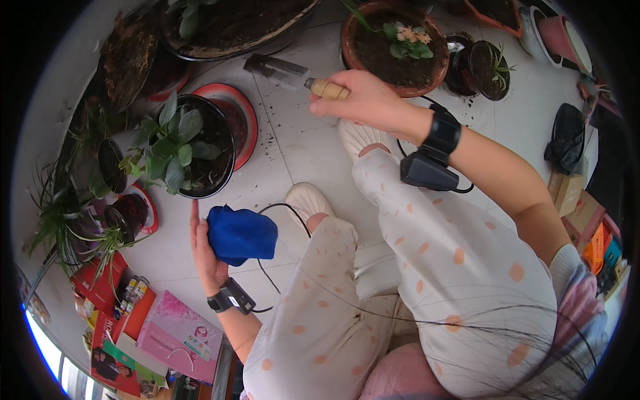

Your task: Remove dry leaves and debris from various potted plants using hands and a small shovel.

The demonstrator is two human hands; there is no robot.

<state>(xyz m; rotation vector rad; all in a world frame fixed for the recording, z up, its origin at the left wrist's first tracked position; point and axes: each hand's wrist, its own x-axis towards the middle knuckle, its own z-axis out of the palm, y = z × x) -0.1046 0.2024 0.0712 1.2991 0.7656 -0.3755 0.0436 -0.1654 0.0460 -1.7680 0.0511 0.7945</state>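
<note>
My right hand (367,100) grips the wooden handle (327,89) of a small metal hand trowel (280,71). Its blade points left above the tiled floor and has dark soil at the tip. In my left hand (207,252) is a folded blue cloth (242,235), resting against the palm. One finger of that hand extends up to the rim of a dark pot (231,165); I cannot tell if it touches. A leafy green plant (175,145) grows in this pot, which stands by a red-rimmed plate (249,125).
Crumbs of soil (269,125) lie on the floor tiles. Ahead stand a terracotta pot (346,47) with a flowering plant and a large oval planter (225,55). Smaller potted plants are at left, above a pink box (180,332). A black plastic bag (567,135) lies at right.
</note>
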